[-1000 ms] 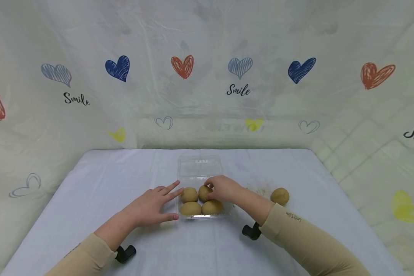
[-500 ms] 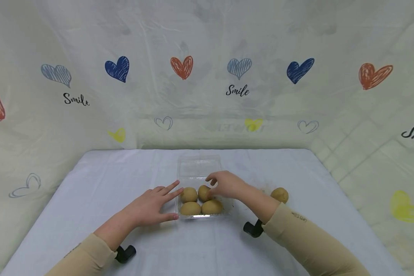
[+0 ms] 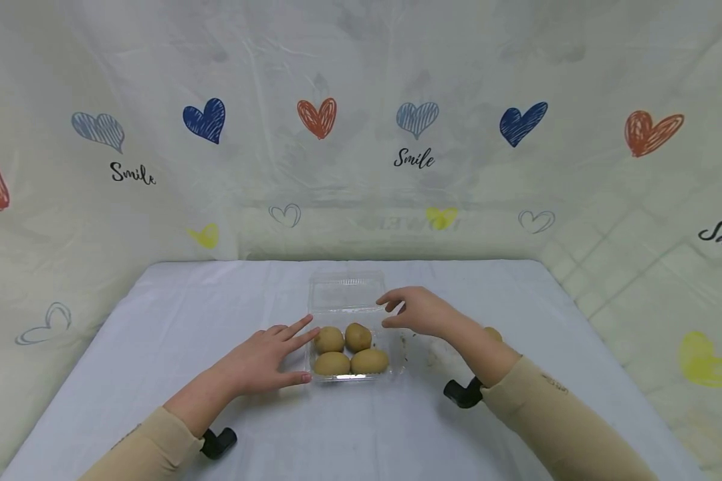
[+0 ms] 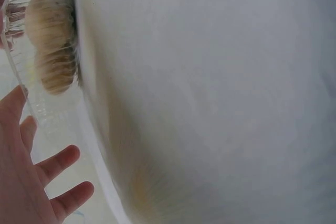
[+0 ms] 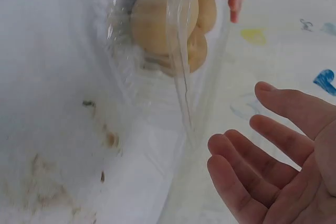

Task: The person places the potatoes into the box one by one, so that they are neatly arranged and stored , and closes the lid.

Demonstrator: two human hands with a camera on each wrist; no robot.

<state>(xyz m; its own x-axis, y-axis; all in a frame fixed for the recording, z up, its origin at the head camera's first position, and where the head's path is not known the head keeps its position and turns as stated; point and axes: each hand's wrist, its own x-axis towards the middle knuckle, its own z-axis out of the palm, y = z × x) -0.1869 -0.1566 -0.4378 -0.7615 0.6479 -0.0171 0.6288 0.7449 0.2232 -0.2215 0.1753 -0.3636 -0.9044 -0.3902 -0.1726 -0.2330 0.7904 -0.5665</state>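
A clear plastic clamshell box [image 3: 395, 361] sits on the cloth with its lid [image 3: 347, 292] laid back away from me. Inside are several potatoes, in two rows; the back right potato [image 3: 357, 338] stands near the middle of the box. My left hand [image 3: 259, 363] spreads its fingers along the box's left side, fingertips right at the rim. To the right of the lid, my right hand [image 3: 420, 312] hovers with loosely bent fingers and nothing between them. The right wrist view shows the fingers [image 5: 252, 166] apart from the box.
Another potato [image 3: 493, 333] lies on the table to the right, mostly hidden behind my right forearm. Brown dirt crumbs [image 5: 110, 139] mark the white cloth [image 3: 361, 434] beside the box. A curtain [image 3: 361, 187] printed with hearts hangs behind the table.
My right hand has let go of the back right potato and moved up and right, out of the box. My left hand has kept its place.
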